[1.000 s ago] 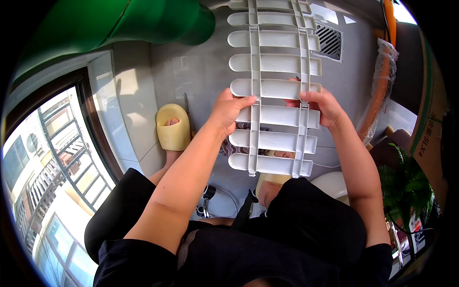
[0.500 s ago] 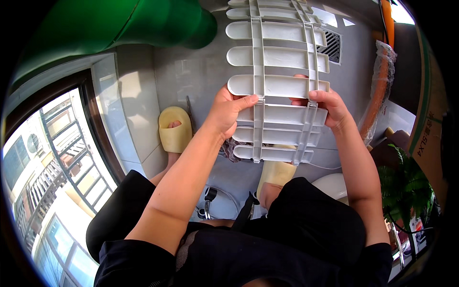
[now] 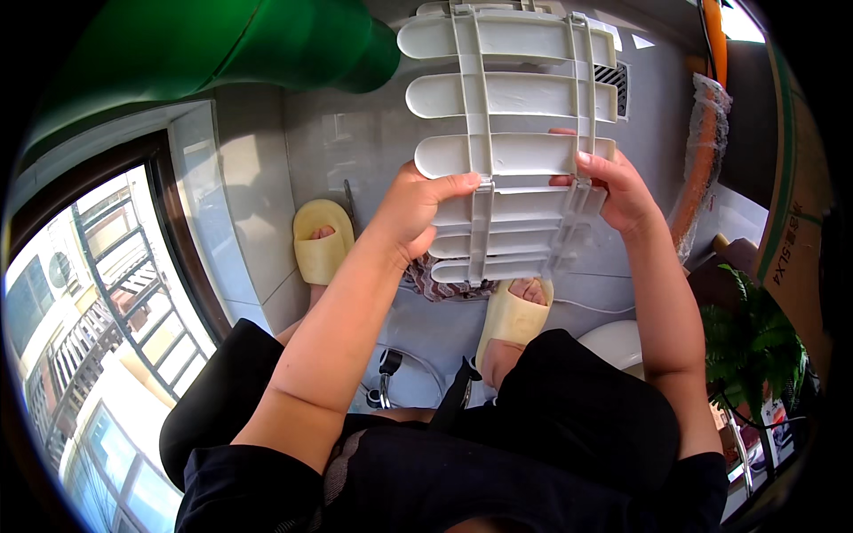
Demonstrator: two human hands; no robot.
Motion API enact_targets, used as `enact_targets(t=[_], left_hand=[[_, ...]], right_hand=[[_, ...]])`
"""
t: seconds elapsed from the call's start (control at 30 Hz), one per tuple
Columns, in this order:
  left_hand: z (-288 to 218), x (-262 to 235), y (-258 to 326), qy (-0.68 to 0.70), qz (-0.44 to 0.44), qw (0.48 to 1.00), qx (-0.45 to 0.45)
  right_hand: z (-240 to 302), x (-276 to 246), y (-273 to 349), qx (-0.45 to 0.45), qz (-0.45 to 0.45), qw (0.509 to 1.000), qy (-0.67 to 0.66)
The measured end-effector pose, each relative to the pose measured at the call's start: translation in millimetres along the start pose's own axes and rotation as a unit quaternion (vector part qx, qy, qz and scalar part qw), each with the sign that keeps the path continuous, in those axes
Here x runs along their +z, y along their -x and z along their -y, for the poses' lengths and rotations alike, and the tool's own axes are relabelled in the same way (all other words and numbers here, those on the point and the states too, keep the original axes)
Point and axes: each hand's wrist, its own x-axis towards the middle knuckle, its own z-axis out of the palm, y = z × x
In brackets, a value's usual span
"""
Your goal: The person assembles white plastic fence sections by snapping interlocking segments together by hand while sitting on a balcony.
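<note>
In front of me is a white plastic picket fence (image 3: 533,156), its slats rounded at the left end and squared at the right, with two rails crossing them. It bends at joints, and its far part runs up to the top edge of the picture. My left hand (image 3: 416,206) grips the left side, the thumb lying by a joint on the left rail. Opposite it, my right hand (image 3: 620,188) holds the squared side, thumb on the right rail and fingertips showing behind a slat. The left hand's fingers are largely hidden behind the fence.
A large green pipe-like object (image 3: 293,44) fills the upper left, above a window (image 3: 107,293). To the right are an orange tube in clear wrap (image 3: 697,169), a cardboard box (image 3: 793,231) and a green plant (image 3: 755,342). Patterned cloth (image 3: 440,282) lies below the fence, near my yellow slippers (image 3: 514,324).
The far part of the fence has come up closer, its slats looking larger, while the near part has tilted and looks shorter. Both hands keep their hold, the right slightly higher and further left.
</note>
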Motion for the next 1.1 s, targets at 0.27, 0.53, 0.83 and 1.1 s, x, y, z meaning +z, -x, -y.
enact_targets(t=[0.27,0.53,0.83,1.1], left_hand=[[-3.4,6.6,3.9,0.009,-0.017,0.999,0.037],[-2.5,24.3,11.3,0.025,-0.03,0.999,0.032],[-16.5,34.9,33.0,0.009,-0.042,0.999,0.012],[-39.2,38.0,46.4,-0.001,-0.061,0.998,-0.018]], right_hand=[[8.4,60.2,24.5,-0.482,-0.195,0.632,0.575],[-4.1,89.6,42.5,-0.402,-0.211,0.61,0.649],[5.5,75.1,61.4,-0.422,-0.045,0.635,0.646],[42.4,72.8,79.0,-0.414,0.011,0.65,0.637]])
